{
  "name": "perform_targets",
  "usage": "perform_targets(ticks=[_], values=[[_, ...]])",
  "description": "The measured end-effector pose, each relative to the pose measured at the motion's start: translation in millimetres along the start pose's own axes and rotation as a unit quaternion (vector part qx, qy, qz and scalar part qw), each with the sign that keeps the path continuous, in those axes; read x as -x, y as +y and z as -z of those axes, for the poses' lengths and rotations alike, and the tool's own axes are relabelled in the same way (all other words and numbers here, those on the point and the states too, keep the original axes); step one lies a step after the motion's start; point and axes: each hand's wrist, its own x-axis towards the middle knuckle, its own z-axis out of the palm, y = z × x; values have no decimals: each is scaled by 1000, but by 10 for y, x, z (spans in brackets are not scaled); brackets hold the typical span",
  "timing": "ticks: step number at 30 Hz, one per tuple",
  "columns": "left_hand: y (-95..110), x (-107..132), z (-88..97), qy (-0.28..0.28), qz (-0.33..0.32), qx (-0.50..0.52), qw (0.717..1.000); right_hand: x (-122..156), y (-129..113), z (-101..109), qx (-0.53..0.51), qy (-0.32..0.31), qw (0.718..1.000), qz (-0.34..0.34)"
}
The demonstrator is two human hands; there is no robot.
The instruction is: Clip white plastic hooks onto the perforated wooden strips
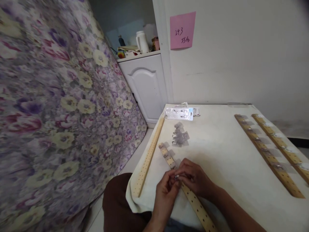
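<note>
My left hand [166, 190] and my right hand [195, 178] meet over a wooden perforated strip [193, 199] that lies diagonally on the cloth-covered table [217, 154]. Both hands pinch a small metal hook [177, 176] held against the strip. A couple of hooks sit on the strip's far end [166, 154]. A pile of small clear bags with metal hooks [180, 137] lies just beyond my hands. A second bare perforated strip [148, 158] runs along the table's left edge.
Two strips fitted with hooks [265, 153] lie at the table's right. A clear blister pack [180, 113] lies at the far edge. A flowered mattress [55, 106] leans at the left. A white cabinet [147, 87] stands behind. A pink note [182, 30] hangs on the wall.
</note>
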Motion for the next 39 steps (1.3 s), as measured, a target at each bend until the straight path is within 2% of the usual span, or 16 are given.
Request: perform_targets(ticks=[3,6,7,9,12,17,27,31,35,39], values=[[-21,12,7,16,13,5,1000,-1,34,42,-1,50,998,-22],[-63,24,25,54,17,-10,998,-13,116,84,-7,118,987,-113],[-78,27,31,60,14,-12,998,-18,146,90,-25,113,982,-150],[-107,29,41,60,5,-11,998,-21,197,84,-89,63,971,-212],[-152,29,44,64,-6,-19,998,-10,240,41,-195,-10,948,-253],[-221,28,30,64,-8,-28,998,10,260,-6,-254,-44,928,-268],[-288,21,13,68,9,-4,998,11,334,19,-263,-47,928,-260],[-336,82,68,77,-19,-101,992,23,410,57,-264,-47,922,-278],[-327,164,143,71,-41,-213,974,41,491,79,-249,-40,920,-300],[-304,220,185,36,-115,-295,948,55,516,56,-237,-42,920,-309]])
